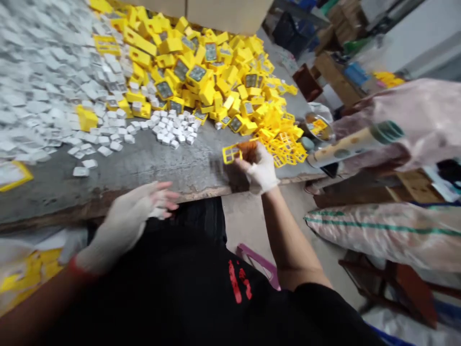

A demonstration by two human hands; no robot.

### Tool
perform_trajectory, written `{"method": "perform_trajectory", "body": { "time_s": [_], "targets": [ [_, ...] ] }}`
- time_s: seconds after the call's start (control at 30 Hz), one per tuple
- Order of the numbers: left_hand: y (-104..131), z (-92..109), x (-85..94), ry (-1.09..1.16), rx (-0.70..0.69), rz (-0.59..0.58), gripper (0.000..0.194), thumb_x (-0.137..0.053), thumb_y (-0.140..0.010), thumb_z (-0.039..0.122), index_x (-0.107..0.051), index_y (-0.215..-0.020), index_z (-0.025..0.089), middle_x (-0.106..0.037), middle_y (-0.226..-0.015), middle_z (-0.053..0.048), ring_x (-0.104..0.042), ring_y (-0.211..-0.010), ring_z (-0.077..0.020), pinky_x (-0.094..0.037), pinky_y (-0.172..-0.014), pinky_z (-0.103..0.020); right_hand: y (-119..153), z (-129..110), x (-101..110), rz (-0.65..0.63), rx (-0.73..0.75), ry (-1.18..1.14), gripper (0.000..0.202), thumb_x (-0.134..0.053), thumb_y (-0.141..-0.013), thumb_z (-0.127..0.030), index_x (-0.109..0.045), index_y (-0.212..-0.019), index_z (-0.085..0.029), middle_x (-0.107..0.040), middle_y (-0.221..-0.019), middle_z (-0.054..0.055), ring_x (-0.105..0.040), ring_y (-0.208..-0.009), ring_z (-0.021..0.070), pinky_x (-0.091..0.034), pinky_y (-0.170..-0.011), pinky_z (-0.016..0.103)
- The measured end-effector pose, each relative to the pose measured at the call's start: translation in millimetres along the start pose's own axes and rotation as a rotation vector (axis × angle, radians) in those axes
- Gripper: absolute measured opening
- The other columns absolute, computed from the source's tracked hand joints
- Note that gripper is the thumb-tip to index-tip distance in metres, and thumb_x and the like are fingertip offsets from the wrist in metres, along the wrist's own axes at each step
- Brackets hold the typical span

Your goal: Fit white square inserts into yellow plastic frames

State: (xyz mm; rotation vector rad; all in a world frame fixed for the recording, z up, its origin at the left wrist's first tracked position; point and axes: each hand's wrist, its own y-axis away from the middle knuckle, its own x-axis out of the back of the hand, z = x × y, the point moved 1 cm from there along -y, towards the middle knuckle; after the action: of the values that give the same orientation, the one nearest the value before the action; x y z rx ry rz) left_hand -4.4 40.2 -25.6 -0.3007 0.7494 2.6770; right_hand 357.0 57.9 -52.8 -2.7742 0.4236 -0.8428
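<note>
My right hand (257, 163), in a white fingerless glove, pinches a small yellow frame with a cross bar (231, 154) just above the table. Close to its right lies a pile of similar yellow frames (288, 149). My left hand (144, 204), gloved the same way, hovers at the table's front edge with its fingers stretched out and holds nothing that I can see. Between and beyond the hands, a cluster of small white pieces (175, 127) rests on the grey table (144, 168). Behind it rises a heap of yellow block-like housings (212, 86), some with grey panels.
A large spread of white pieces (46, 81) covers the table's left side. A patterned tube (353, 144) and a bowl of yellow parts (319, 127) are at the right end. Sacks (389, 228) lie beyond the table, and a purple plastic object (259, 262) is on the floor.
</note>
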Motion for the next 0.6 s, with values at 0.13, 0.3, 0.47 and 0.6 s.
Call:
{"method": "perform_trajectory", "body": {
  "time_s": [0.13,0.3,0.47,0.6],
  "targets": [
    [-12,9,-29.5,0.119,0.119,-0.093,0.042,-0.097,-0.089,0.049,-0.084,-0.11,0.015,-0.087,-0.109,-0.019,-0.084,-0.087,-0.0287,-0.069,-0.069,-0.034,57,-56,-57,-0.374,-0.043,-0.445,0.058,-0.096,-0.088,-0.074,-0.075,-0.117,-0.029,-0.077,-0.092,-0.001,-0.074,-0.078,0.0188,-0.063,-0.072,0.034],
    [-6,11,-12.1,0.234,0.0,-0.024,0.043,-0.109,-0.078,0.046,-0.083,-0.098,0.016,-0.086,-0.106,-0.013,-0.078,-0.088,-0.0224,-0.066,-0.072,-0.029,39,-68,-73,-0.595,0.021,-0.405,0.064,-0.088,-0.091,-0.084,-0.079,-0.12,-0.027,-0.078,-0.095,0.001,-0.072,-0.082,0.0191,-0.063,-0.078,0.035],
    [0,2,14.9,0.224,-0.157,0.038,0.038,-0.111,-0.074,0.042,-0.087,-0.093,0.019,-0.087,-0.114,-0.012,-0.078,-0.103,-0.0245,-0.067,-0.081,-0.029,-77,-37,-85,-0.345,0.233,0.348,0.104,-0.07,-0.093,-0.1,-0.066,-0.167,-0.028,-0.069,-0.164,0.02,-0.066,-0.145,0.0431,-0.059,-0.119,0.064],
    [4,5,15.2,0.194,-0.074,0.043,0.035,-0.101,-0.087,0.046,-0.086,-0.101,0.019,-0.085,-0.112,-0.013,-0.08,-0.096,-0.0275,-0.063,-0.065,-0.03,-123,-41,-135,-0.467,0.271,0.778,0.107,-0.075,-0.093,-0.096,-0.054,-0.179,-0.036,-0.048,-0.188,0.018,-0.045,-0.163,0.0568,-0.052,-0.12,0.077]
  ]
}}
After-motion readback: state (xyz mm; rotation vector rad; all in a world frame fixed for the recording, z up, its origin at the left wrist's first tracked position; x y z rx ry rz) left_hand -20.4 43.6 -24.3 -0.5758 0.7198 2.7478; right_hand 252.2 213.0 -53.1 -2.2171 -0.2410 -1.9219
